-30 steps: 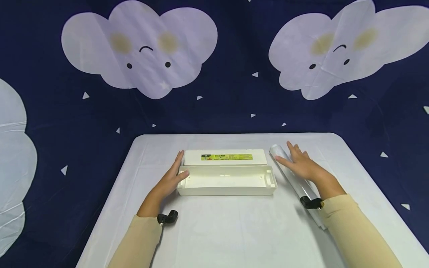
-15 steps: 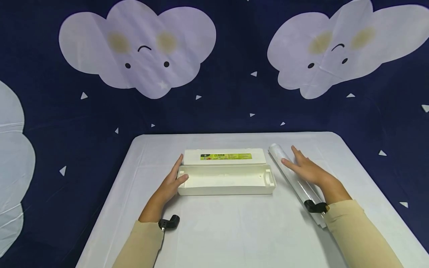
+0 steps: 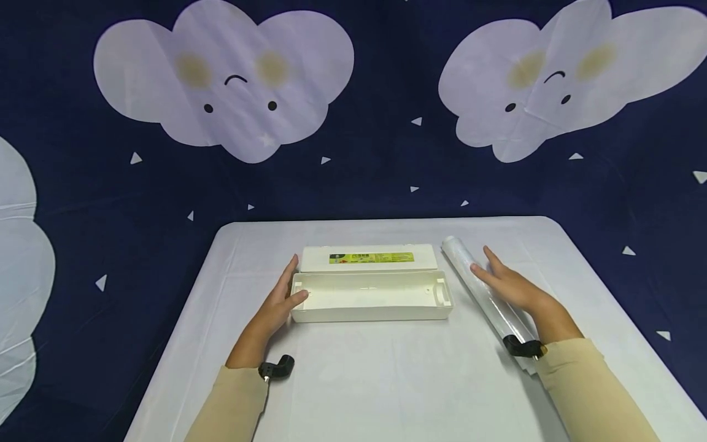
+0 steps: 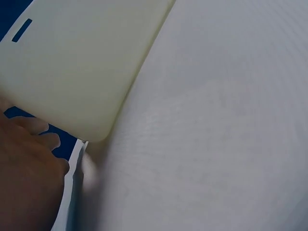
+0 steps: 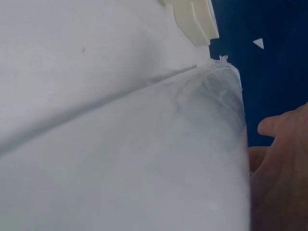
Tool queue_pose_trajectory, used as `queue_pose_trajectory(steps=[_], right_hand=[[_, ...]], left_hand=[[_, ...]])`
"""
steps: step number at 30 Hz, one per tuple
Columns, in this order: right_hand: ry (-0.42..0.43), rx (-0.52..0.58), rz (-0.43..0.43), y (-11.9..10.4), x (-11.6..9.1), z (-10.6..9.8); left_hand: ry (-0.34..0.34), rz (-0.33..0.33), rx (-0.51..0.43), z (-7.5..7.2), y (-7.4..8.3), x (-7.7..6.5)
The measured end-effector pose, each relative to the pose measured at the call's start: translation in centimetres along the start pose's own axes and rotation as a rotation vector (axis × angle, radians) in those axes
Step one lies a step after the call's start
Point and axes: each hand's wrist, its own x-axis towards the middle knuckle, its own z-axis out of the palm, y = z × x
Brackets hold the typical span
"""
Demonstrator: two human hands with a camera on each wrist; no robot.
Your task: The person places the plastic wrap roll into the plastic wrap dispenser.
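Note:
In the head view, a cream plastic box (image 3: 370, 314) lies opened out, its lid (image 3: 317, 258) folded back behind the trough. My left hand (image 3: 276, 307) rests against the box's left end, fingers straight along the side and thumb over the rim. The box wall (image 4: 86, 72) fills the upper left of the left wrist view. A roll of clear cling film (image 3: 475, 279) lies slanted to the right of the box. My right hand (image 3: 513, 288) is at the roll's right side, fingers straight and thumb near its top. The roll (image 5: 159, 159) looms large in the right wrist view.
A white cloth covers the table (image 3: 386, 380), with rounded far corners. Behind it hangs a dark blue backdrop (image 3: 386, 172) with white clouds. A green-yellow label (image 3: 371, 258) is on the lid. Black wrist cameras sit on both wrists, the right one overlapping the roll.
My right hand has drawn back slightly towards me and to the right along the roll. My left hand has shifted slightly down at the box's end. Box and roll lie essentially where they were.

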Motion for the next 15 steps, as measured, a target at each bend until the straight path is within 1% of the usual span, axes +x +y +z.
queue_pose_trajectory(steps=[3, 7, 11, 15], right_hand=[[-0.005, 0.020, 0.021, 0.3, -0.1, 0.1], [-0.009, 0.048, 0.038, 0.8, -0.3, 0.4], [-0.009, 0.086, 0.026, 1.2, -0.6, 0.6], [-0.005, 0.120, 0.019, 1.4, -0.9, 0.7]], left_hand=[[0.011, -0.020, -0.024, 0.0, -0.1, -0.1], [0.026, -0.036, -0.031, 0.2, -0.2, -0.2], [0.030, -0.045, -0.050, 0.3, -0.3, -0.3], [0.025, -0.037, -0.071, 0.3, -0.4, -0.3]])
